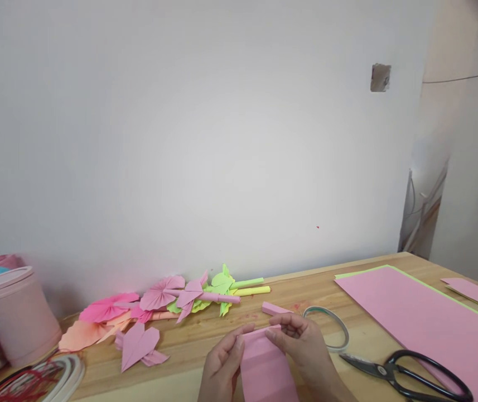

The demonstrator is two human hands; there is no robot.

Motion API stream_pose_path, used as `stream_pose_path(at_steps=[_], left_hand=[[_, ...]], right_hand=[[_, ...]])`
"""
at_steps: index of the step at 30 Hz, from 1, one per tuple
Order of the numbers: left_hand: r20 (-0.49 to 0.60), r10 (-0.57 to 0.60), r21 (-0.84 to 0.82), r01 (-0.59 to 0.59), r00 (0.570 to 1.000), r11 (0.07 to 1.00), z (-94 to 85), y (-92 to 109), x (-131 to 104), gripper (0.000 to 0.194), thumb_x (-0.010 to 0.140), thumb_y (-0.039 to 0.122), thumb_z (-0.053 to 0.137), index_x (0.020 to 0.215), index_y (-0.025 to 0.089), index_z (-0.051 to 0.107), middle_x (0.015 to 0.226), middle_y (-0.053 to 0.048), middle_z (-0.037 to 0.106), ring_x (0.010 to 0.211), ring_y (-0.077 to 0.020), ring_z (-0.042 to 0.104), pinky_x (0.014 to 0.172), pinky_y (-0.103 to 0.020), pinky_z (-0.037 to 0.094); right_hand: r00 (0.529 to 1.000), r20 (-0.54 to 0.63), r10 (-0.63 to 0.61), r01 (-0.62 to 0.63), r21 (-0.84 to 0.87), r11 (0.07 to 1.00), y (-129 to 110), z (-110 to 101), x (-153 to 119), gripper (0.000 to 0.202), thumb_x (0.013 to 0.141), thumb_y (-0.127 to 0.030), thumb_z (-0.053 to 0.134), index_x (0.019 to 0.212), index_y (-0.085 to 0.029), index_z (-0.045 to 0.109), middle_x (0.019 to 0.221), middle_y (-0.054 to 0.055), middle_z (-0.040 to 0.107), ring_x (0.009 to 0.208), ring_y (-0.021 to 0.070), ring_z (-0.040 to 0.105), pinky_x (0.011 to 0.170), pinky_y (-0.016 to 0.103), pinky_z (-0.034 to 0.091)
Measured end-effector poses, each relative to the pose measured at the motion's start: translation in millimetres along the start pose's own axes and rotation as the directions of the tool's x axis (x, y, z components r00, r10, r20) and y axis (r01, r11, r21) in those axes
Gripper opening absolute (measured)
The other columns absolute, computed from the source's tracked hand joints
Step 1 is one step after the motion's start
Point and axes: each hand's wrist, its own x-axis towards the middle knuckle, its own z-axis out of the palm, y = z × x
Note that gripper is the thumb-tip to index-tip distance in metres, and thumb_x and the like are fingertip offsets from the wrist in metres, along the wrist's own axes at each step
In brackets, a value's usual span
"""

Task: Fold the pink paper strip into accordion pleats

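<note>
A strip of pink paper (266,365) hangs between my two hands at the bottom middle of the head view, its top edge folded over in a narrow band. My left hand (223,363) pinches the upper left corner between thumb and fingers. At the upper right corner, my right hand (303,349) grips the fold in the same way. Just behind my right hand lies a small folded pink paper piece (276,308). Black-handled scissors (389,371) and a roll of tape (346,335) rest to the right. The paper's lower end runs out of view.
Large pink sheets (431,329) over green ones cover the table's right side, with smaller pink pieces (477,293) beyond. Folded paper fans (163,293) with rolled stems lie along the wall. A pink paper heart (139,346), a pink canister (17,315) and white coils (65,377) are left.
</note>
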Motion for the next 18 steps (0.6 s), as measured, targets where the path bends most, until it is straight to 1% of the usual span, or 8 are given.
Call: stream_pose_path(at_steps=[4,6,9,11,13,16,18], left_hand=[[-0.088,0.025,0.086,-0.018,0.996,0.996,3.9,0,-1,0.020,0.052,0.027,0.068,0.067,0.015,0.063,0.042,0.002,0.064,0.043,-0.0133,0.056,0.045,-0.021,0.041],[-0.115,0.043,0.128,-0.028,0.992,0.991,4.0,-1,0,0.021,0.048,0.027,0.070,0.063,0.015,0.062,0.039,0.002,0.062,0.041,-0.0129,0.055,0.045,-0.022,0.043],[-0.151,0.088,0.220,-0.053,0.985,0.974,1.9,-6,2,0.022,0.049,0.028,0.069,0.065,0.014,0.063,0.038,0.002,0.060,0.041,-0.0141,0.055,0.045,-0.024,0.044],[-0.170,0.148,0.307,-0.090,0.974,0.947,0.5,-9,3,0.023,0.049,0.029,0.068,0.065,0.013,0.064,0.034,0.003,0.057,0.041,-0.0150,0.055,0.043,-0.023,0.043],[-0.178,0.196,0.358,-0.122,0.964,0.926,0.2,-11,4,0.024,0.048,0.029,0.068,0.065,0.012,0.065,0.035,0.002,0.057,0.043,-0.0161,0.056,0.044,-0.024,0.045],[-0.175,0.163,0.304,-0.104,0.971,0.947,0.5,-12,5,0.025,0.047,0.029,0.069,0.064,0.012,0.064,0.041,-0.001,0.062,0.044,-0.0162,0.056,0.047,-0.027,0.046],[-0.171,0.115,0.252,-0.070,0.979,0.965,-0.1,-10,5,0.024,0.048,0.028,0.069,0.065,0.012,0.064,0.042,0.000,0.063,0.043,-0.0153,0.055,0.046,-0.026,0.045]], right_hand=[[0.999,0.034,-0.040,0.041,-0.049,0.998,8,0,-1,0.022,0.035,-0.024,0.074,0.049,-0.014,0.062,0.037,-0.006,0.044,0.038,0.0069,0.038,0.037,0.019,0.030],[0.997,0.052,-0.053,0.055,-0.046,0.997,16,0,-1,0.022,0.038,-0.024,0.074,0.054,-0.015,0.062,0.040,-0.006,0.046,0.040,0.0078,0.040,0.038,0.019,0.032],[0.994,0.090,-0.069,0.075,-0.059,0.995,28,-2,0,0.020,0.046,-0.023,0.071,0.062,-0.016,0.062,0.047,-0.004,0.052,0.045,0.0092,0.045,0.042,0.019,0.035],[0.990,0.124,-0.061,0.071,-0.080,0.994,33,-3,1,0.019,0.050,-0.023,0.070,0.066,-0.016,0.061,0.051,-0.003,0.054,0.048,0.0096,0.046,0.043,0.019,0.035],[0.988,0.152,-0.035,0.045,-0.063,0.997,35,-4,1,0.018,0.052,-0.023,0.069,0.067,-0.016,0.060,0.051,-0.003,0.054,0.047,0.0092,0.046,0.043,0.018,0.035],[0.986,0.163,-0.013,0.012,0.007,1.000,31,-4,0,0.016,0.054,-0.024,0.067,0.065,-0.016,0.058,0.049,-0.005,0.052,0.045,0.0082,0.044,0.041,0.017,0.034],[0.987,0.156,-0.039,0.032,0.048,0.998,25,-3,-2,0.015,0.054,-0.023,0.067,0.064,-0.016,0.058,0.050,-0.004,0.052,0.048,0.0086,0.045,0.044,0.018,0.034]])
